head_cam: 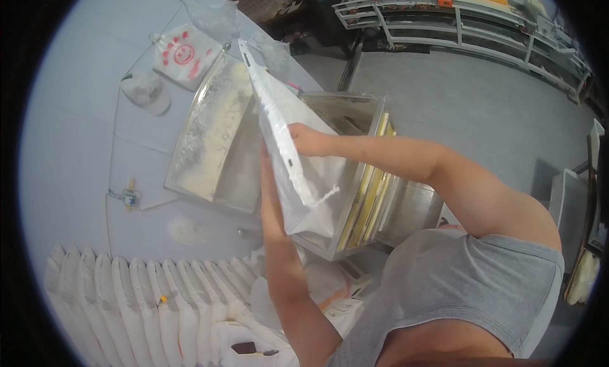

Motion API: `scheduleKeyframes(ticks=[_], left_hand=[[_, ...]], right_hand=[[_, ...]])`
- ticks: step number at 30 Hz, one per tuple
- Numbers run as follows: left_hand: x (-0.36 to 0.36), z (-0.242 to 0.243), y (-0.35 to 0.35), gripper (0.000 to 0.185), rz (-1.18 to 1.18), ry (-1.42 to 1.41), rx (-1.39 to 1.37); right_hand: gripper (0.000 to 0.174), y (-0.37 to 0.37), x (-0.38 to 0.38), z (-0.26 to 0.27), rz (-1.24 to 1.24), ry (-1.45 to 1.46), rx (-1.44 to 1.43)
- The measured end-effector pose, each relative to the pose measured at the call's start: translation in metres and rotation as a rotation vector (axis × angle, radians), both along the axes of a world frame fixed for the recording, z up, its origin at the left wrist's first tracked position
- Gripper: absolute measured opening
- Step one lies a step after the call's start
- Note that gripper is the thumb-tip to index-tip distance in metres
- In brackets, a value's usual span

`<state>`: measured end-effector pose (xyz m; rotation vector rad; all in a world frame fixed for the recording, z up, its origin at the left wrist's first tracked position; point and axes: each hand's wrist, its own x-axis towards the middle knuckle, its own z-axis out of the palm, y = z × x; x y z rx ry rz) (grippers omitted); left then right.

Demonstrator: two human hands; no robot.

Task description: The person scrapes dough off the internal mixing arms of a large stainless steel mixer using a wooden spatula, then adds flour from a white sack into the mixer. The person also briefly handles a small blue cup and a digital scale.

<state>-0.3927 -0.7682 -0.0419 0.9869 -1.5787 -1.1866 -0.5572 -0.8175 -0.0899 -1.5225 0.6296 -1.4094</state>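
A white sack (304, 176) with a folded, stitched edge lies tilted over an open metal hopper (333, 99). My right hand (309, 139) is closed on the sack near its middle, just behind the stitched edge. Along the other side of the sack is my left hand (265, 150), its fingers mostly hidden behind the material. Pale powder (204, 145) covers the metal tray-like part of the hopper to the left. The sack hides much of the hopper's inside.
Flat yellow-edged panels (371, 186) line the hopper's near side. Many filled white sacks (142, 300) stand in a row at lower left, with a brush (244, 348) nearby. A white cap (151, 92) and a plastic bag (183, 57) are beyond. Grey metal railing (456, 29) runs at upper right.
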Motion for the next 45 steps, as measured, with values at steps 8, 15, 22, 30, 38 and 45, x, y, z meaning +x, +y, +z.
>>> scheduleKeyframes(ticks=[8, 15, 22, 30, 38, 45], left_hand=[[0.007, -0.032, -0.032, 0.019, 0.319, -0.261, -0.051], [0.176, -0.018, -0.027, 0.026, 0.672, -0.382, -0.327], [0.140, 0.084, -0.017, 0.035, 0.668, -0.299, -0.309], [0.204, -0.010, -0.028, 0.030, 0.729, -0.808, -0.548], [0.130, -0.001, -0.002, 0.029, 0.726, -0.877, -0.737], [0.094, 0.036, 0.008, 0.019, 0.795, -0.656, -0.842]], right_hand=[[0.031, -0.031, -0.012, -0.031, -0.263, 0.536, -0.233], [0.036, -0.012, -0.113, 0.003, -0.598, 0.644, -0.286], [0.035, 0.010, -0.103, 0.137, -0.539, 0.760, -0.526], [0.039, -0.023, -0.118, 0.019, -0.593, 0.974, -0.462], [0.035, -0.015, -0.139, -0.005, -0.528, 1.133, -0.380], [0.034, -0.025, -0.162, 0.110, -0.829, 0.788, -0.360]])
